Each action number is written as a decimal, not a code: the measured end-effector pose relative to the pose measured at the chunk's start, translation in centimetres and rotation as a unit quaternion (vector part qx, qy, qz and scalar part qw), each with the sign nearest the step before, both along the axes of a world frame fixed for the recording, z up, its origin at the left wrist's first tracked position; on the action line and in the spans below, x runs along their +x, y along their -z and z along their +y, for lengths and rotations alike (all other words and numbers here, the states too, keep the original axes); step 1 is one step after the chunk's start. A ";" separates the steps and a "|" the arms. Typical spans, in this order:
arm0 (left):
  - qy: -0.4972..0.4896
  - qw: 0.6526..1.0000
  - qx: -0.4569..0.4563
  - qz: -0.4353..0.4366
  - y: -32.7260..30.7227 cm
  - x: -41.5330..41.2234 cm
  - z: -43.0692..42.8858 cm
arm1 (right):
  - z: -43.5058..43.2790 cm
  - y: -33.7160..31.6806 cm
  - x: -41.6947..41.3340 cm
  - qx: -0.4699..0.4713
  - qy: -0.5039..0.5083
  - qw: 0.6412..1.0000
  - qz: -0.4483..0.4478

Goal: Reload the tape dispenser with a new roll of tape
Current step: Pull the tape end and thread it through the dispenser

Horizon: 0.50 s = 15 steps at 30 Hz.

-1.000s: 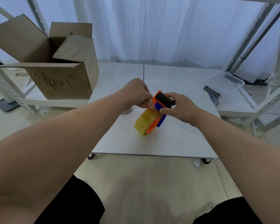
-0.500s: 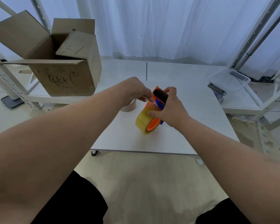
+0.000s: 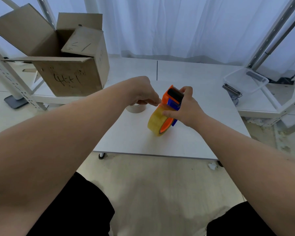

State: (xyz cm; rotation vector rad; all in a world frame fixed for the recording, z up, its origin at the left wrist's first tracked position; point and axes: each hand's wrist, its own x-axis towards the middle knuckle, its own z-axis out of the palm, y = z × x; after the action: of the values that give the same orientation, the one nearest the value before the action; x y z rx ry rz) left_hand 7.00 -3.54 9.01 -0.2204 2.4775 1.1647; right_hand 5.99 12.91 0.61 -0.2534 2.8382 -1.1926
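Note:
An orange and blue tape dispenser with a black roller stands tilted over the white table. A yellowish roll of tape sits on its orange hub. My right hand grips the dispenser from the right, thumb resting on the roll. My left hand pinches at the tape's end just left of the dispenser's head; the strip itself is too thin to see. A small pale empty tape core lies on the table under my left hand, partly hidden.
An open cardboard box stands on a low shelf at the left. A clear plastic tray with a dark metal part beside it sits at the right. Metal rack posts stand at both sides, white curtains behind.
My right hand has shifted its hold on the dispenser, thumb now on the roll. My left hand stays pinched at the dispenser's head. The view has tilted slightly.

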 end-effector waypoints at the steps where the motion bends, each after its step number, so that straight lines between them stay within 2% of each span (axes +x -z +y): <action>1: -0.004 1.000 -0.001 0.000 0.0 0.0 0.0 | 0.0 0.0 0.0 0.001 -0.001 1.000 0.000; 5: -0.016 1.000 -0.018 0.008 0.0 0.3 0.1 | -0.2 -0.1 -0.1 0.007 -0.002 1.000 0.000; 9: -0.021 1.000 0.018 0.003 -0.2 0.7 0.0 | -0.4 -0.4 -0.2 0.013 -0.008 1.000 0.001; 12: 0.015 0.999 0.041 -0.004 -0.2 0.6 -0.6 | -0.5 -0.6 -0.3 0.019 -0.018 1.000 0.005; 15: 0.046 0.999 0.021 0.008 -0.4 0.3 -1.1 | -0.7 -0.7 -0.4 0.026 -0.024 0.999 0.006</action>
State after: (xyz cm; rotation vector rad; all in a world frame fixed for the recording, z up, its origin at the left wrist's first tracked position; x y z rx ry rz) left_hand 7.29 -4.61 9.39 -0.0839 2.4458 1.1832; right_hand 5.63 12.22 1.33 -0.3263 2.8516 -1.1101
